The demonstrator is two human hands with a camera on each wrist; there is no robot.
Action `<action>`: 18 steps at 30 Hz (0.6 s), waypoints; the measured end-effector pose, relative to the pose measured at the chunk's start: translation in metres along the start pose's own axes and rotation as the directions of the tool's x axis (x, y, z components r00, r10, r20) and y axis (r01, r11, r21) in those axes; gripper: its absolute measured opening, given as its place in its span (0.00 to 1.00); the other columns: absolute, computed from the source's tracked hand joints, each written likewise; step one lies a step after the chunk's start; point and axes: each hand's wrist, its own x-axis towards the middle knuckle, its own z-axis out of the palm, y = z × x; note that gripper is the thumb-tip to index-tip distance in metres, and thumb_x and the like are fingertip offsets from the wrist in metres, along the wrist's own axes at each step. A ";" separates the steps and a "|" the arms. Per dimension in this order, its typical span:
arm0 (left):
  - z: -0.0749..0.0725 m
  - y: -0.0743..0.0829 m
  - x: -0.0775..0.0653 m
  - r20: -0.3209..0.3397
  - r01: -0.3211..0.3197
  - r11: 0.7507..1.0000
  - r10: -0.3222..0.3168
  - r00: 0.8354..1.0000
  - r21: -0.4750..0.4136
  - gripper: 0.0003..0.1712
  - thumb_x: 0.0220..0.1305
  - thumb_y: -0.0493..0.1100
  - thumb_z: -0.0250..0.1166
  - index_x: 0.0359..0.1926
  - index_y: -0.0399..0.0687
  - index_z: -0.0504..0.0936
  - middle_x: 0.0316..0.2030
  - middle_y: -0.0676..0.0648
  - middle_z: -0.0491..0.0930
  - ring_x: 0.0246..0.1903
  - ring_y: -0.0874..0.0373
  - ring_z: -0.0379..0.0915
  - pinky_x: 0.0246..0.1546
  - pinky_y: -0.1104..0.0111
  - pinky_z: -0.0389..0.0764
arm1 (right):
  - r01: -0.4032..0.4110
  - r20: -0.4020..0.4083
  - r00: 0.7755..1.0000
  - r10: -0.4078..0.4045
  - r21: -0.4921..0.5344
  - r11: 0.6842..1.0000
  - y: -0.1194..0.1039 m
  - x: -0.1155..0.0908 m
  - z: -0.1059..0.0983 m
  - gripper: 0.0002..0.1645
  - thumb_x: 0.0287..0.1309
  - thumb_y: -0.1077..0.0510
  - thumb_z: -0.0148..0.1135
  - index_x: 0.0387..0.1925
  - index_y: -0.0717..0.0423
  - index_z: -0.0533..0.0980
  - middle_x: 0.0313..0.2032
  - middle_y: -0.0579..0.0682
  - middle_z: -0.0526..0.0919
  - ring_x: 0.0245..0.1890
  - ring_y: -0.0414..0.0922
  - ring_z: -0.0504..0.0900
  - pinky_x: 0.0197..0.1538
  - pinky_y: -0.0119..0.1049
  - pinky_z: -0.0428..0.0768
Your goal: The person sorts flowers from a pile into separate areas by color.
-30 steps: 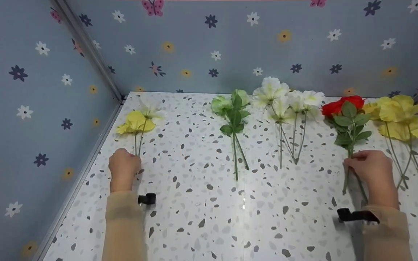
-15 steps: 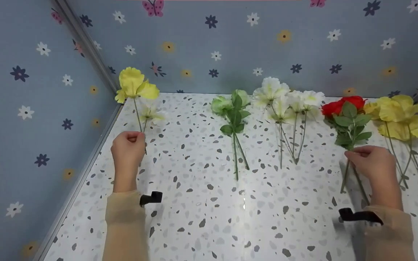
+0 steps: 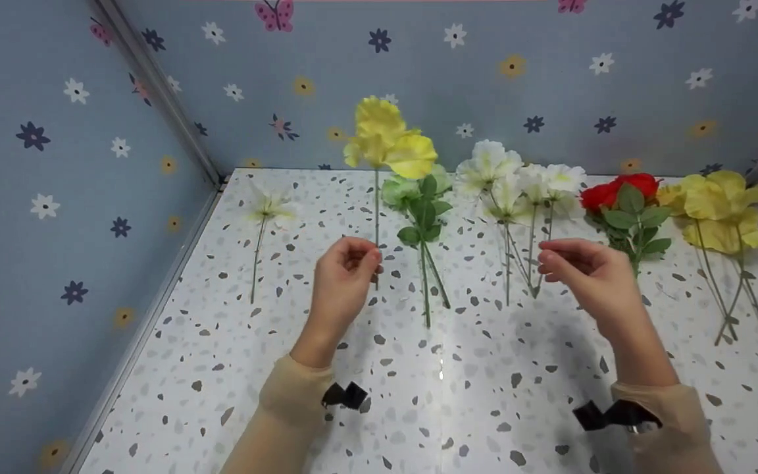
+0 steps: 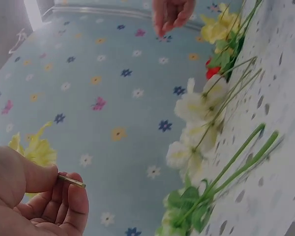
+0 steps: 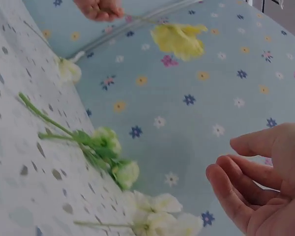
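A yellow artificial flower (image 3: 382,135) stands upright in my left hand (image 3: 345,280), which pinches its stem between thumb and fingers; in the left wrist view the cut stem end (image 4: 71,181) pokes out. Behind it lie green roses (image 3: 424,207), partly covered by the yellow petals. Above the table, my right hand (image 3: 593,283) holds nothing, its thumb and fingers apart in the right wrist view. Nearest to it are red roses (image 3: 622,191) with leafy stems, partly hidden by the hand, and white flowers (image 3: 491,164).
One white flower (image 3: 267,214) lies alone at the left of the speckled table (image 3: 221,375). More yellow flowers (image 3: 721,197) lie at the far right. Floral-patterned panels (image 3: 326,39) stand along the back and left sides.
My left hand has lifted the yellow flower off the table and carried it right to the middle. My right hand has let go of the red roses and moved left.
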 end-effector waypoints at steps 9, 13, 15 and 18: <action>0.052 -0.019 -0.030 0.251 -0.040 0.994 0.014 0.968 0.099 0.03 0.68 0.35 0.66 0.40 0.41 0.80 0.33 0.48 0.82 0.31 0.56 0.79 0.32 0.68 0.82 | 0.048 0.077 0.995 -0.064 0.198 0.979 0.000 -0.013 0.066 0.17 0.62 0.55 0.71 0.51 0.58 0.83 0.42 0.60 0.86 0.41 0.57 0.85 0.45 0.41 0.86; 0.061 -0.022 -0.039 0.306 -0.087 0.989 0.047 0.951 0.120 0.03 0.69 0.38 0.67 0.40 0.43 0.81 0.31 0.50 0.82 0.29 0.59 0.79 0.29 0.69 0.81 | 0.067 0.098 0.991 -0.093 0.241 0.968 -0.002 -0.019 0.082 0.16 0.63 0.57 0.70 0.51 0.59 0.83 0.43 0.61 0.85 0.39 0.56 0.84 0.45 0.40 0.85; 0.063 -0.023 -0.041 0.324 -0.104 0.986 0.058 0.944 0.126 0.04 0.69 0.39 0.67 0.40 0.43 0.81 0.31 0.50 0.83 0.29 0.60 0.79 0.29 0.69 0.81 | 0.081 0.096 0.990 -0.108 0.249 0.965 -0.003 -0.021 0.087 0.16 0.63 0.58 0.70 0.50 0.60 0.84 0.42 0.60 0.85 0.38 0.54 0.84 0.44 0.38 0.85; 0.066 -0.022 -0.044 0.354 -0.112 0.986 0.063 0.933 0.122 0.04 0.69 0.39 0.66 0.41 0.42 0.81 0.32 0.49 0.84 0.29 0.60 0.80 0.30 0.69 0.82 | 0.098 0.073 0.990 -0.119 0.249 0.964 -0.004 -0.024 0.092 0.14 0.62 0.59 0.70 0.48 0.60 0.84 0.41 0.58 0.86 0.36 0.51 0.83 0.41 0.36 0.84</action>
